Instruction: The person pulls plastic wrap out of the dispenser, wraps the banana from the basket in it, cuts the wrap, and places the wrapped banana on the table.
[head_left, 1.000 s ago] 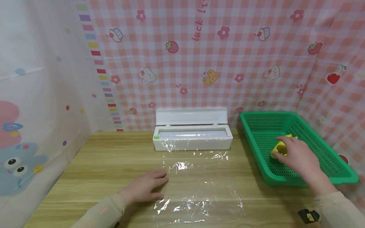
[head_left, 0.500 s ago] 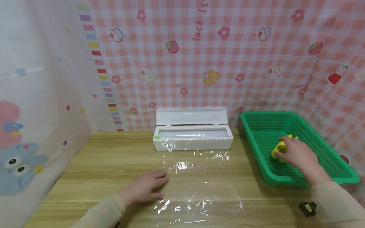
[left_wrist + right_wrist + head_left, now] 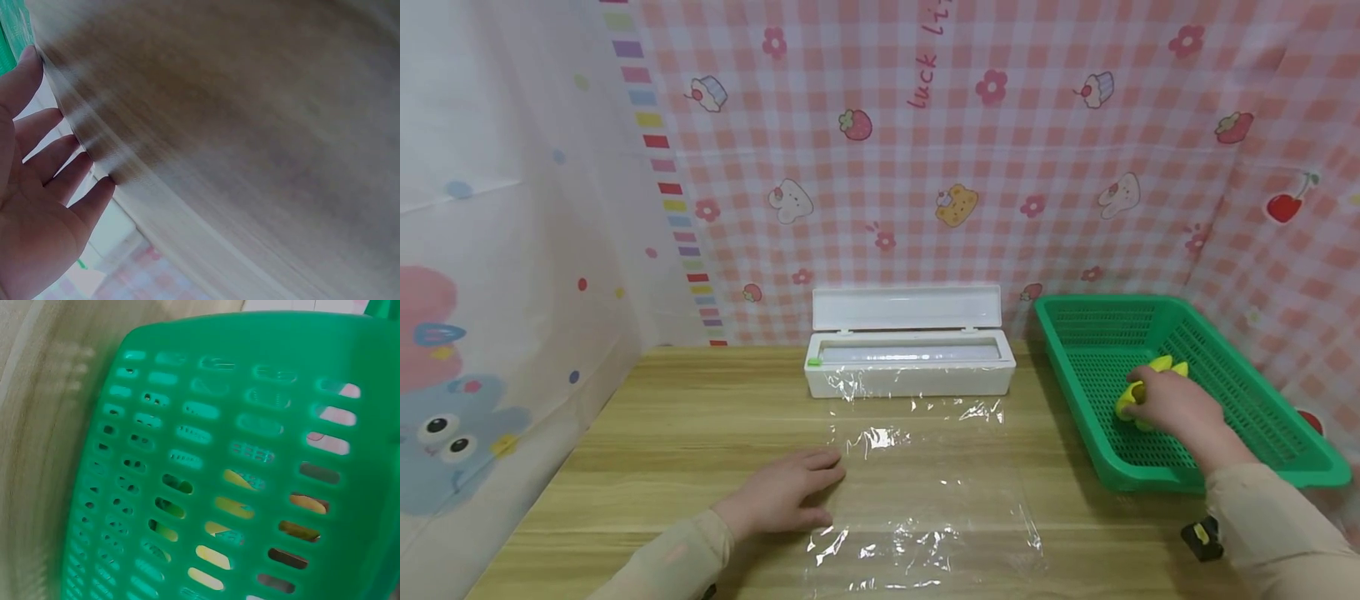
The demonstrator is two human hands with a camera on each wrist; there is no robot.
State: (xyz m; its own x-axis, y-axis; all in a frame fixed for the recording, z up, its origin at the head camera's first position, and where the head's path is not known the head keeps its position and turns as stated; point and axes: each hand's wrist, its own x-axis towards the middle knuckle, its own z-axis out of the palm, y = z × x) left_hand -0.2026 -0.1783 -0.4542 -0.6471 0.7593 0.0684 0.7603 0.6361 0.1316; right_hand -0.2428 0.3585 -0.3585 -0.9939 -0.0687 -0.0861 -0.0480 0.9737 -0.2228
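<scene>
In the head view my right hand [image 3: 1176, 408] reaches over the rim of the green basket [image 3: 1075, 408]. Its thumb and fingers grip a yellow bunch of bananas [image 3: 1126, 404], whose tips stick out beyond the hand. Through the slots of the basket wall [image 3: 206, 444], the right wrist view gives only scraps of yellow and brown. My left hand [image 3: 786, 490] rests on the table with its fingers extended, at the left edge of a clear sheet of plastic wrap [image 3: 925, 487]. Those fingers [image 3: 62, 153] look spread and touch the tabletop in the left wrist view.
A white plastic wrap dispenser [image 3: 910, 381] stands at the back of the wooden table [image 3: 700, 408], lid raised; the wrap runs from it toward the front. A small black object [image 3: 1202, 540] is beside the right sleeve. Patterned cloth [image 3: 887, 167] hangs behind.
My right hand closes further around the bananas, and its wrist and sleeve shift slightly left. The left hand, the wrap and the dispenser stay in place.
</scene>
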